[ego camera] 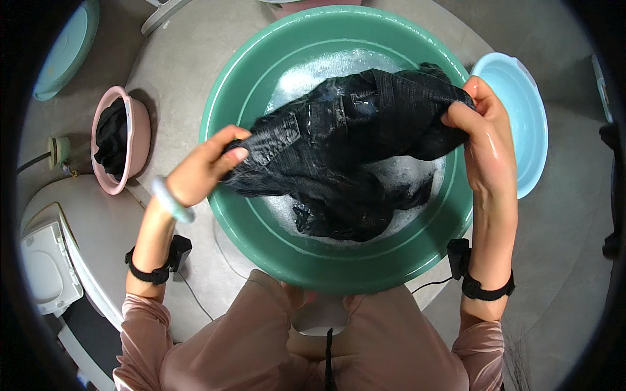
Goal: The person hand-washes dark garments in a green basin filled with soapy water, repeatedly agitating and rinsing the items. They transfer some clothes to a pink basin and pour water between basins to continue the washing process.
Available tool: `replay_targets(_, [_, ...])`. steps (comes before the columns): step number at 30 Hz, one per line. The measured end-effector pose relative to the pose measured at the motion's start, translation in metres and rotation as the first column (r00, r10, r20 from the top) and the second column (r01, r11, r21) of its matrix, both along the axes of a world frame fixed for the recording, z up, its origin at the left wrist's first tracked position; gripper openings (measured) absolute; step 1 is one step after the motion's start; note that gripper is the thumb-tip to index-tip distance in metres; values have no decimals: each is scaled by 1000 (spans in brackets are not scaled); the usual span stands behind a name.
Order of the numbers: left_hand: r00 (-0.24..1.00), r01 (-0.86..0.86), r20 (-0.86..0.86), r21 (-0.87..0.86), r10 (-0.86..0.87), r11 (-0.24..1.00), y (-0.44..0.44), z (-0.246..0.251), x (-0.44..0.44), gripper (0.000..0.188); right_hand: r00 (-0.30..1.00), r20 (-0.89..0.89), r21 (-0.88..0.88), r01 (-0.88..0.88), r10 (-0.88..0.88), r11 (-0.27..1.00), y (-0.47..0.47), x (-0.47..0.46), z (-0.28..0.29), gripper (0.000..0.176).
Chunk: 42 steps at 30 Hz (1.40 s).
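Observation:
A wet black garment (362, 117) of denim-like cloth is stretched between my two hands over a large green basin (337, 271). My left hand (205, 166) pinches its left end between thumb and fingers, beside a patch of pale suds on the cloth. At the right end, my right hand (484, 127) grips a bunched fold near the basin's rim. The lower part of the garment hangs down into soapy water (337, 66), whose foam shows above and below the cloth. What lies under the garment is hidden.
A light blue basin (530, 127) stands close on the right. To the left, a pink basin (139, 141) holds dark cloth (112, 139). A turquoise basin (71, 54) is at the upper left. A white toilet seat (46, 269) shows at lower left, and cables run from both wrist straps.

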<state>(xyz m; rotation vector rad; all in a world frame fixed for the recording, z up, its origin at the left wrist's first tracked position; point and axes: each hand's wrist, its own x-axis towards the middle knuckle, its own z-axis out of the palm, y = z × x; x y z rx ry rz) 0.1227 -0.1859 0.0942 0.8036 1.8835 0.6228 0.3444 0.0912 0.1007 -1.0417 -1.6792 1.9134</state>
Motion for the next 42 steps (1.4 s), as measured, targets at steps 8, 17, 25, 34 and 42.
replay_targets(8, [849,424,-257,-189,-462,886,21,-76,39,76,991,-90,149,-84,98,985,14,-51,-17,15])
replay_targets(17, [674,598,-64,-538,-736,594,26,-64,61,62,917,352,165,135,-186,977,20,-31,-146,61])
replay_targets(25, [507,789,210,-503,-836,353,46,-120,96,72,958,194,34,-220,210,975,3,-55,-207,74])
replay_targets(34, [744,620,91,-464,-662,633,53,-46,4,44,680,568,221,-669,464,710,-79,7,-64,58])
replay_targets(42, [789,602,-426,391,-443,696,60,-58,-7,67,535,367,355,-836,761,418,-76,6,34,39])
